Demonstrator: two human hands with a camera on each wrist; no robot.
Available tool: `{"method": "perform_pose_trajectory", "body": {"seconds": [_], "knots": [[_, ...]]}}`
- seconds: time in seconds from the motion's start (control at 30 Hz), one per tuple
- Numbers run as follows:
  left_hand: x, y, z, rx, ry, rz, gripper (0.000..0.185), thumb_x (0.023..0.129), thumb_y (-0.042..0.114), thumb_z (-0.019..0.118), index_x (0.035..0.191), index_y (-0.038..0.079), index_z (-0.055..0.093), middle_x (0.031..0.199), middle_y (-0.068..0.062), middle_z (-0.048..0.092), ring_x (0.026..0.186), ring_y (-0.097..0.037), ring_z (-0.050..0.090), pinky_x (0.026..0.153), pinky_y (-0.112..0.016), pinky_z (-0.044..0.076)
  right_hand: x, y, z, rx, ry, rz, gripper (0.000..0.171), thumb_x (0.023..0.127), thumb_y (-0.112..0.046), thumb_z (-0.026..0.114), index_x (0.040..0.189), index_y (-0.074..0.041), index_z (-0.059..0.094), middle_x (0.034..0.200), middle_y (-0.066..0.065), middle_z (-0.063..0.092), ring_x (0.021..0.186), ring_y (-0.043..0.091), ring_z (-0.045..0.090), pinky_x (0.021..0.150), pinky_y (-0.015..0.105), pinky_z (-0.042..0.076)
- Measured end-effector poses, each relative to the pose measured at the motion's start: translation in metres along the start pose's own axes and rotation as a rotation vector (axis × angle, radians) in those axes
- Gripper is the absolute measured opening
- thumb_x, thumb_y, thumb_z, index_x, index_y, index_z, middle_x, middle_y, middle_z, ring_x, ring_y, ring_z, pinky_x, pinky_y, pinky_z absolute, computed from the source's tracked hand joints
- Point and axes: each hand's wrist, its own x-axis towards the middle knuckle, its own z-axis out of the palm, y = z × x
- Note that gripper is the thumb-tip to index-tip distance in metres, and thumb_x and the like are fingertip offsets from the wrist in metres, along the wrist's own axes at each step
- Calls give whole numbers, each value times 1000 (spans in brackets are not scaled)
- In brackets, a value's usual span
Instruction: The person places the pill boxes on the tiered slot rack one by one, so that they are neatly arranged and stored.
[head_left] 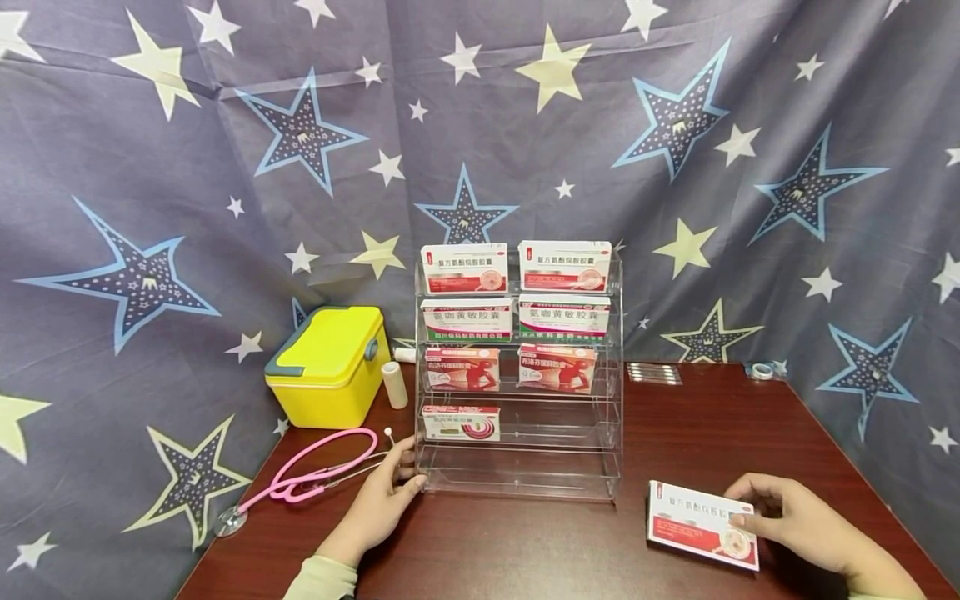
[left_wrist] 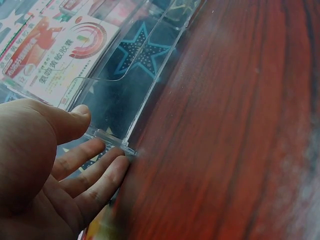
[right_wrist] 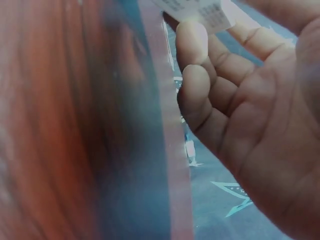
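A clear tiered display rack stands on the table, holding medicine boxes in rows. My left hand is at its lower left corner. In the left wrist view, the fingers of the left hand reach out loosely, fingertips against the rack's corner. My right hand pinches a white and red medicine box by its right end, to the right of the rack. In the right wrist view, only a printed corner of that box shows above the curled fingers of the right hand.
White and red boxes fill the top tier, with green-edged boxes and red boxes below. A single box sits on the fourth tier. At left are a yellow case, a bandage roll and a pink stethoscope.
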Motion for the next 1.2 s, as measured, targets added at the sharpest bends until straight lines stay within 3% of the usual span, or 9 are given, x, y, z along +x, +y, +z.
{"method": "perform_pose_trajectory", "body": {"seconds": [0.17, 0.37, 0.57, 0.77, 1.0, 1.2], "knots": [[0, 0, 0, 1, 3, 2, 63, 98, 2, 72, 153, 24, 49, 125, -11, 62, 108, -22, 68, 85, -29, 57, 0, -5, -2, -50, 129, 6, 17, 94, -6, 77, 105, -19, 74, 90, -5, 73, 75, 11, 64, 64, 26, 49], [0, 0, 0, -4, 2, 3, 63, 98, 1, 71, 153, 23, 49, 126, -13, 62, 108, -23, 68, 85, -29, 57, 5, -25, -14, -46, 259, 25, 20, 92, -1, 78, 108, -13, 74, 92, -1, 75, 74, 13, 67, 64, 25, 52], [-1, 1, 0, 0, 3, 4, 63, 98, 1, 72, 153, 23, 49, 127, -13, 62, 108, -23, 68, 85, -30, 57, 30, -73, -29, -109, 377, -42, 22, 89, -2, 83, 105, -15, 75, 86, 1, 74, 72, 10, 67, 61, 22, 50], [0, -2, 0, 0, -1, 10, 63, 99, 2, 72, 154, 25, 49, 126, -12, 63, 107, -23, 68, 85, -29, 57, 69, -123, -29, -77, 507, -132, 23, 84, 3, 86, 101, -12, 79, 94, 1, 76, 74, 8, 66, 61, 18, 51], [1, -2, 0, -6, -2, 13, 64, 99, 1, 72, 153, 24, 49, 126, -12, 63, 107, -23, 68, 85, -29, 57, 118, -152, 2, -61, 516, -235, 28, 81, 4, 88, 101, -13, 80, 94, 4, 78, 74, 8, 70, 65, 17, 54], [0, -1, 0, -3, -1, 9, 63, 99, 1, 71, 154, 24, 49, 125, -11, 63, 107, -23, 68, 85, -29, 57, 143, -154, 30, -98, 476, -243, 24, 83, 0, 88, 100, -15, 79, 89, -1, 77, 72, 11, 70, 65, 20, 55]]}}
